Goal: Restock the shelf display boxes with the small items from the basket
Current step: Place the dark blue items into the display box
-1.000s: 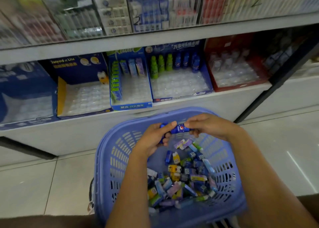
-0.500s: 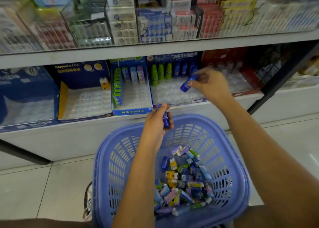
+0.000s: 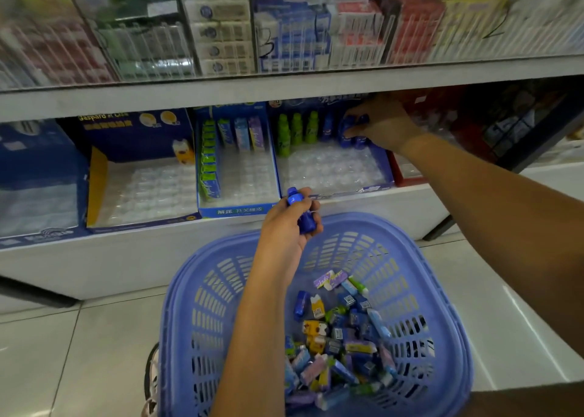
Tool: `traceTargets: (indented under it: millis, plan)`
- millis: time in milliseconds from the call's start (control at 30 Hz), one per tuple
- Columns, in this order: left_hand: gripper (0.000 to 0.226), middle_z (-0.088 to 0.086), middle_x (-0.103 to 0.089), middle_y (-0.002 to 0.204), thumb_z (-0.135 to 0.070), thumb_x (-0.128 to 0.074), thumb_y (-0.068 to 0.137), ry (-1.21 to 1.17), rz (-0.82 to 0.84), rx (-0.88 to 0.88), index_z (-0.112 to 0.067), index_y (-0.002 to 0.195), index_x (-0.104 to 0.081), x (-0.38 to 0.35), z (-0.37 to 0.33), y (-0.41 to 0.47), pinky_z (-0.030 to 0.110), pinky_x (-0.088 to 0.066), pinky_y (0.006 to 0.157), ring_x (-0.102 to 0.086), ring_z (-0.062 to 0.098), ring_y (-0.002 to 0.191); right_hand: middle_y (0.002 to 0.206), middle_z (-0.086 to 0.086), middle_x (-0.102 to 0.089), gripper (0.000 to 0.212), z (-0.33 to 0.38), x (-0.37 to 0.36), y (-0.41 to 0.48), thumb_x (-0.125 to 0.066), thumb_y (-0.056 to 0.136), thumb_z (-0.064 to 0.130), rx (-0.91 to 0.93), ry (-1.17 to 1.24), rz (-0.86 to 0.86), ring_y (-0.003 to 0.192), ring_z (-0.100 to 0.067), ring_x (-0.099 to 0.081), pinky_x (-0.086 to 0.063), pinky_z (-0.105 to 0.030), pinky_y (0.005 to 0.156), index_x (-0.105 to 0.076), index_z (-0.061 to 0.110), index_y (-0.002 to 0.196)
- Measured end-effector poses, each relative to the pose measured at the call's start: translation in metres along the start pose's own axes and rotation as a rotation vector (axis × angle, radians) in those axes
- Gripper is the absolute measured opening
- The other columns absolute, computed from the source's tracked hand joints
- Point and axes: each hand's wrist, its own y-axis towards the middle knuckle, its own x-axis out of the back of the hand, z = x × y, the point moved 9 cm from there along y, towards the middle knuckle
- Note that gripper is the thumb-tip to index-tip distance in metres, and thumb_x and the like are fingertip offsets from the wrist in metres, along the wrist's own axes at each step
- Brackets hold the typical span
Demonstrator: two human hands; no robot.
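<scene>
A purple-blue plastic basket (image 3: 448, 306) sits below me with several small colourful items (image 3: 341, 347) heaped in its bottom. My left hand (image 3: 284, 227) hovers over the basket's far rim and grips small blue bottle-shaped items (image 3: 300, 211). My right hand (image 3: 382, 124) reaches deep into the blue display box (image 3: 384, 167) on the lower shelf, fingers curled on a blue bottle (image 3: 347, 130) at the back row, beside green bottles (image 3: 297, 129). Most of that box's clear tray is bare.
To the left stand a narrow blue box (image 3: 237, 209) with green and pastel packs and a wider dark-blue box (image 3: 94, 176) with one yellow item. A red box (image 3: 401, 173) lies right of my arm. The upper shelf (image 3: 284, 91) overhangs; a dark post (image 3: 537, 145) slants at right.
My right hand carried its blue bottle from the box's front to the back row under the upper shelf. My left hand rose slightly above the basket rim, still holding blue items.
</scene>
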Motion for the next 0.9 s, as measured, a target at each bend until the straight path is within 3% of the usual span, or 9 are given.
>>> traceTargets:
  millis: [133,300,400,567,667,733,833,900]
  plan:
    - [0.018,-0.001,-0.064,0.071,-0.014,-0.046,0.099,0.020,0.088,-0.043,-0.011,0.106,-0.062,-0.004,-0.002,0.002,0.021,-0.048,0.051,-0.056,0.011,0.056,0.130,-0.014,-0.058,0.049,-0.001,-0.006,0.004,-0.073,0.081,0.027,0.010,-0.035,0.051,0.117,-0.029,-0.053,-0.038,-0.023,0.093,-0.060,0.013,0.126]
    - [0.038,0.000,-0.059,0.066,-0.035,-0.034,0.102,-0.038,0.109,0.028,-0.009,0.104,-0.062,-0.012,0.002,-0.001,0.019,-0.036,0.039,-0.048,0.010,0.050,0.136,-0.014,-0.052,0.054,-0.004,-0.007,0.004,-0.073,0.081,0.027,-0.029,-0.049,0.058,0.123,-0.029,-0.049,-0.033,-0.019,0.094,-0.057,0.013,0.130]
    - [0.038,0.003,-0.059,0.064,-0.031,-0.031,0.101,-0.106,0.088,0.065,-0.006,0.095,-0.059,-0.015,0.002,-0.003,0.020,-0.034,0.038,-0.048,0.012,0.047,0.137,-0.015,-0.052,0.054,0.000,-0.006,0.002,-0.072,0.082,0.026,-0.030,-0.075,0.078,0.124,-0.030,-0.049,-0.036,-0.024,0.099,-0.056,0.012,0.131]
    - [0.035,0.007,-0.060,0.076,-0.022,-0.032,0.099,-0.177,0.106,0.050,-0.004,0.095,-0.062,-0.019,0.000,-0.009,0.023,-0.044,0.045,-0.050,0.014,0.057,0.127,-0.014,-0.058,0.048,0.012,0.000,-0.005,-0.072,0.082,0.023,-0.044,-0.105,0.134,0.113,-0.029,-0.055,-0.045,-0.030,0.094,-0.059,0.010,0.126]
    - [0.034,0.005,-0.061,0.085,-0.017,-0.033,0.100,-0.206,0.101,0.032,-0.005,0.099,-0.065,-0.018,0.000,-0.011,0.023,-0.047,0.050,-0.050,0.014,0.062,0.124,-0.012,-0.059,0.044,0.034,0.010,-0.023,-0.070,0.085,0.021,0.000,0.023,0.013,0.107,-0.025,-0.057,-0.047,-0.027,0.087,-0.057,0.008,0.125]
    - [0.030,0.005,-0.064,0.096,-0.011,-0.034,0.100,-0.217,0.102,0.008,-0.007,0.102,-0.064,-0.018,0.000,-0.011,0.022,-0.049,0.055,-0.052,0.014,0.066,0.110,-0.010,-0.066,0.030,0.058,0.014,-0.043,-0.067,0.086,0.024,0.094,0.135,-0.057,0.097,-0.017,-0.060,-0.044,-0.018,0.080,-0.064,0.009,0.112]
    - [0.021,0.006,-0.063,0.103,-0.005,-0.045,0.097,-0.116,0.100,-0.125,-0.010,0.106,-0.064,-0.015,-0.006,-0.008,0.020,-0.052,0.068,-0.061,0.013,0.078,0.083,0.000,-0.072,0.016,0.083,-0.006,-0.080,-0.067,0.086,0.027,0.112,0.518,0.209,0.072,-0.010,-0.064,-0.052,-0.022,0.067,-0.071,0.014,0.094]
    - [0.022,0.000,-0.065,0.108,-0.007,-0.052,0.095,0.033,0.100,-0.257,-0.019,0.110,-0.064,-0.016,-0.012,-0.009,0.019,-0.051,0.078,-0.065,0.010,0.089,0.075,0.003,-0.072,0.014,0.089,-0.013,-0.101,-0.069,0.083,0.024,0.092,0.626,0.342,0.065,-0.008,-0.065,-0.054,-0.018,0.063,-0.072,0.014,0.093]
